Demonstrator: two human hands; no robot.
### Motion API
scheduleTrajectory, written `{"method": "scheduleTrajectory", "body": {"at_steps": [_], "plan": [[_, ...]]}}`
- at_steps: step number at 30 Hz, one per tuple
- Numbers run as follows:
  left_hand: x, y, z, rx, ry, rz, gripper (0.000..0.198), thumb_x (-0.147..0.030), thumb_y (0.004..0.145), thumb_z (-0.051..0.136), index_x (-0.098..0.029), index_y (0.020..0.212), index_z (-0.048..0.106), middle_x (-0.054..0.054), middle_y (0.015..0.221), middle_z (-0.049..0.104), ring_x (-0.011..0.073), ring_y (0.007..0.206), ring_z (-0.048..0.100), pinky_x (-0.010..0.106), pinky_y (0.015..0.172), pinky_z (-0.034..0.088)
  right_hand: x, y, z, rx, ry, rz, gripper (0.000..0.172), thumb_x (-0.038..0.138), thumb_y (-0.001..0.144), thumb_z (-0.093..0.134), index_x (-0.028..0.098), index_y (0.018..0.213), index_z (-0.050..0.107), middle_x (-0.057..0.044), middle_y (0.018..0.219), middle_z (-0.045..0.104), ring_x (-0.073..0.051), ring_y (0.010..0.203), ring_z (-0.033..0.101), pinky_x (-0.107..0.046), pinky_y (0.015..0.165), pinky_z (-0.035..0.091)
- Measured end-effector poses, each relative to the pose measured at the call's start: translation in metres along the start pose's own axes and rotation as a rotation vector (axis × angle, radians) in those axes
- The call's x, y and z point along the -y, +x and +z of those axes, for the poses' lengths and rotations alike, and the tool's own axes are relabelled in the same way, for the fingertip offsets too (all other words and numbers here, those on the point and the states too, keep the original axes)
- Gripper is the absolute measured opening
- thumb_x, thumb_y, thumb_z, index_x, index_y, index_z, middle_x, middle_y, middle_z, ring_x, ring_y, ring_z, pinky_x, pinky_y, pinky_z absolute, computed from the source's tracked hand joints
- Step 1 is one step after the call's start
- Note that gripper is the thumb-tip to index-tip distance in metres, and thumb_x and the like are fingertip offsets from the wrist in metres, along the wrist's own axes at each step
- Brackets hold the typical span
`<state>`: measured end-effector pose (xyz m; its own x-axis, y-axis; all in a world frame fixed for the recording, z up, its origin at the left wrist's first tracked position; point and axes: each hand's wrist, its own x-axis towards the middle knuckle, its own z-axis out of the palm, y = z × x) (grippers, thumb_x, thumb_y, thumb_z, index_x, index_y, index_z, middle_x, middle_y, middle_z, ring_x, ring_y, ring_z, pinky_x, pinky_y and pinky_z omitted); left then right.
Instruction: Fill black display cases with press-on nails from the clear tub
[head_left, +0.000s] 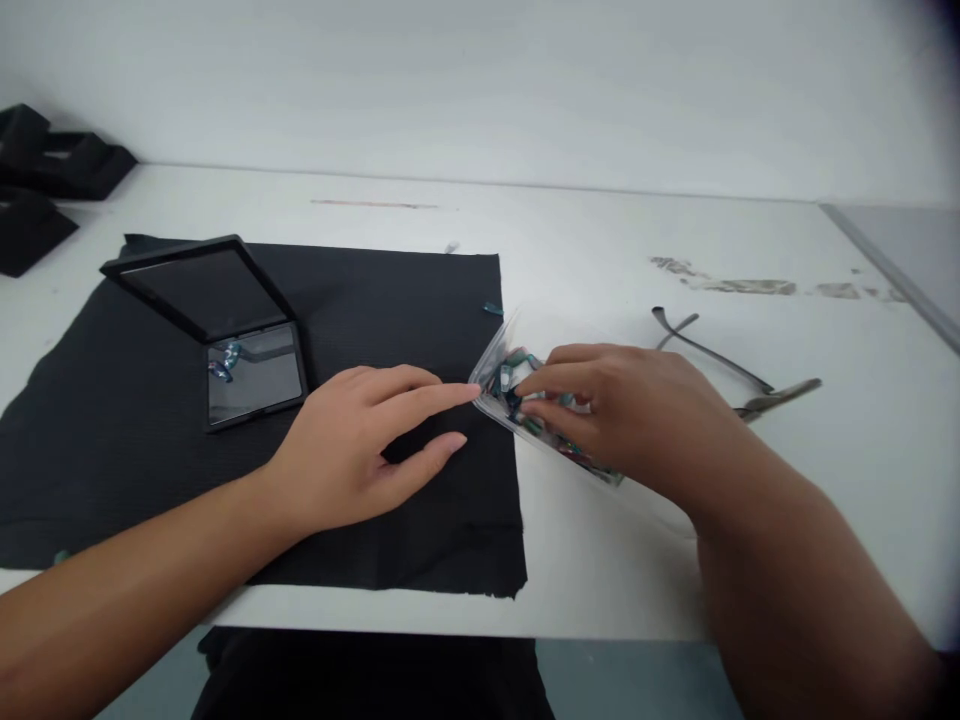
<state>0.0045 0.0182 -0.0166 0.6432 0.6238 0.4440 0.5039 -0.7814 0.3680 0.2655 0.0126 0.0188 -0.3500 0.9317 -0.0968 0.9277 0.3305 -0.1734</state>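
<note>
My left hand (367,440) lies over the black cloth with its fingers stretched out. Its index fingertip touches the edge of a clear plastic bag (491,405). Inside the bag are several small glossy teal and multicoloured pieces (506,380). My right hand (622,410) reaches into the bag from the right, thumb and fingers curled together among the pieces; whatever lies between the fingertips is too small to make out. Left of my left hand stands a black hinged case (251,375), lid raised, with a few shiny blue pieces (225,360) on its clear lower panel.
A black cloth (405,310) covers the left of the white table (592,580). One teal piece (492,308) lies near its right edge. Folded eyeglasses (772,398) rest behind my right forearm. Black angular objects (67,165) stand at the far left, by the wall.
</note>
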Motion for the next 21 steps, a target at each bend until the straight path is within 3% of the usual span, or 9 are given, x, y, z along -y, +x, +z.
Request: {"method": "scheduleTrajectory", "body": {"at_steps": [3,8,13,21], "plan": [[0.0005,-0.0002,0.0008,-0.03,0.059,0.031,0.032,-0.031,0.097,0.066,-0.024,0.129,0.065,0.004,0.117,0.074,0.0175,0.096,0.072,0.032,0.081,0.056,-0.0021,-0.003,0.0007,-0.005,0.057,-0.012,0.019,0.03,0.09,0.061,0.029,0.102,0.076,0.0,0.087,0.075,-0.016,0.067,0.062,-0.027,0.054,0.035],[0.0022,-0.0009,-0.0003,-0.008,0.039,0.03,0.033,-0.03,0.098,0.065,-0.024,0.13,0.065,0.005,0.117,0.073,0.0188,0.1,0.072,0.033,0.083,0.057,-0.003,-0.0016,0.0026,0.016,0.084,0.0,0.028,0.032,0.091,0.06,0.032,0.117,0.07,0.001,0.086,0.074,-0.017,0.067,0.063,-0.028,0.056,0.036],[0.0052,0.0,-0.0014,-0.013,0.124,0.083,0.036,-0.035,0.097,0.066,-0.024,0.131,0.064,0.007,0.12,0.072,0.021,0.098,0.072,0.035,0.081,0.057,0.0029,-0.0009,0.0043,0.103,0.11,0.051,0.017,0.029,0.092,0.056,0.028,0.101,0.071,0.001,0.079,0.071,-0.018,0.066,0.061,-0.029,0.056,0.037],[0.0078,-0.0009,-0.0042,0.015,0.117,0.12,0.043,-0.043,0.096,0.068,-0.023,0.134,0.062,0.008,0.123,0.071,0.0212,0.103,0.072,0.034,0.084,0.056,-0.0009,-0.0087,0.0023,0.052,0.223,0.079,0.018,0.033,0.092,0.058,0.031,0.091,0.076,0.004,0.077,0.075,-0.015,0.061,0.062,-0.031,0.057,0.043]]}}
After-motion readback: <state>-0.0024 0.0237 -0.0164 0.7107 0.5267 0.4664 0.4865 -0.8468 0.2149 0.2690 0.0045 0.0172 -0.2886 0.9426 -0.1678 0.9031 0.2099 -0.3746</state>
